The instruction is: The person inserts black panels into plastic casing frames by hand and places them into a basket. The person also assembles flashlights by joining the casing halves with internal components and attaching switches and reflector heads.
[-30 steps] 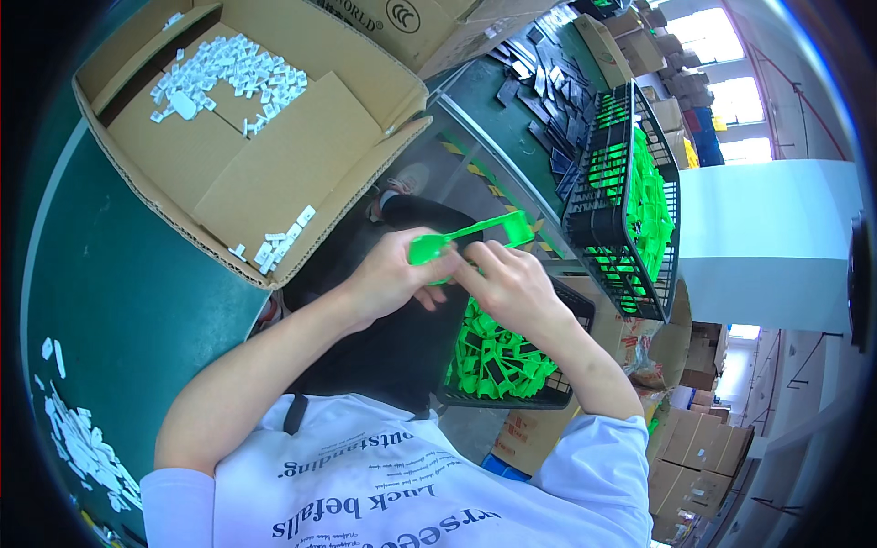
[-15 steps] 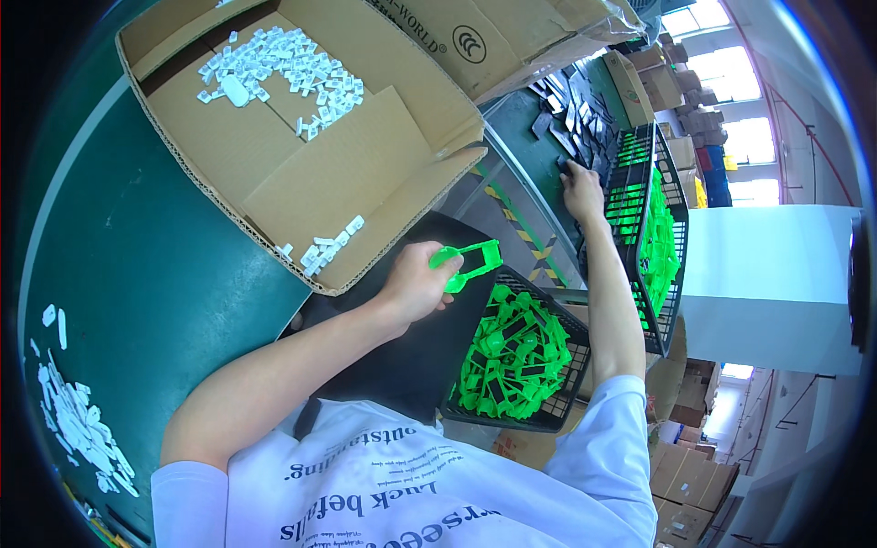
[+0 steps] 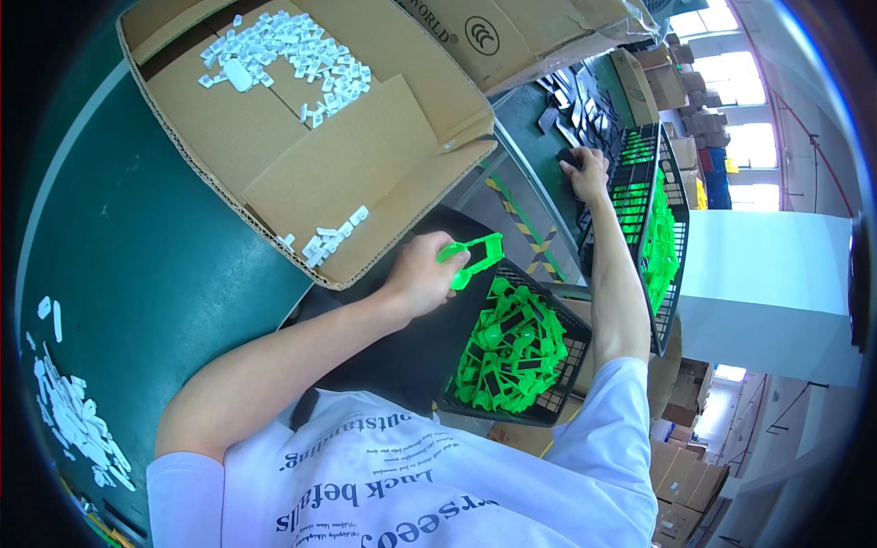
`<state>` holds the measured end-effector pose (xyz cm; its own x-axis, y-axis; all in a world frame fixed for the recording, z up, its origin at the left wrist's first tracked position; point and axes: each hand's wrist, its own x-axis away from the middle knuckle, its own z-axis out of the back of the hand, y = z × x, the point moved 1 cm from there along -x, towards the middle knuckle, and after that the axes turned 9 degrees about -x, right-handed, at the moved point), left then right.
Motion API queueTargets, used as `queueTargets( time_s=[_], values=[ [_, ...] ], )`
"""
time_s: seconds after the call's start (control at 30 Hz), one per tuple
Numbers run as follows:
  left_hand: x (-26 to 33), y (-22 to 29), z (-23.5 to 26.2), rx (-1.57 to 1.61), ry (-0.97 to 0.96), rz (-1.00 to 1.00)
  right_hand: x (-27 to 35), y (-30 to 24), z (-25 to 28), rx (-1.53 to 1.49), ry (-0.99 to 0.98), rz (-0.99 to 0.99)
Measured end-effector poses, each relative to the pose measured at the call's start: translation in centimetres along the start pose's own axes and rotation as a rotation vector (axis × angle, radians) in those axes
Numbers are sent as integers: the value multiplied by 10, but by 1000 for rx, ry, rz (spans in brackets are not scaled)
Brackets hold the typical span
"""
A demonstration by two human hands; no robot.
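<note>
Green plastic frame (image 3: 470, 258) pinched in left hand (image 3: 422, 274) grip above black crate (image 3: 574, 347). Right hand (image 3: 586, 173) closed over small black part (image 3: 568, 157) on surface (image 3: 534, 119). Frame best kept level, opening up, until black part is seated.

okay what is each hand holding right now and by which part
The left hand grips a green plastic piece by its near end, the open frame end sticking out. The right hand rests on a dark part on the bench; whether it grips it cannot be told.

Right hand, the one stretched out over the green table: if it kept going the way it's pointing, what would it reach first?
The right hand already rests on a dark flat piece; just beyond lies the scatter of dark flat pieces on the green table, though depth is hard to judge.
</note>
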<state>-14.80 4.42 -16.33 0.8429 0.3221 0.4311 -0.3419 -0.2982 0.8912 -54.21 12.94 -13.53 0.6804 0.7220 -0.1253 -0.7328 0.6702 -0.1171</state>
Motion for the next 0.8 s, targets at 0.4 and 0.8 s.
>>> queueTargets(
  time_s=[0.4,0.8],
  values=[
    [1,1,5,-14,96,12,36,-80,50,-874,374,22],
    [10,19,8,-136,92,-424,141,-173,67,-1009,-436,15]
  ],
)
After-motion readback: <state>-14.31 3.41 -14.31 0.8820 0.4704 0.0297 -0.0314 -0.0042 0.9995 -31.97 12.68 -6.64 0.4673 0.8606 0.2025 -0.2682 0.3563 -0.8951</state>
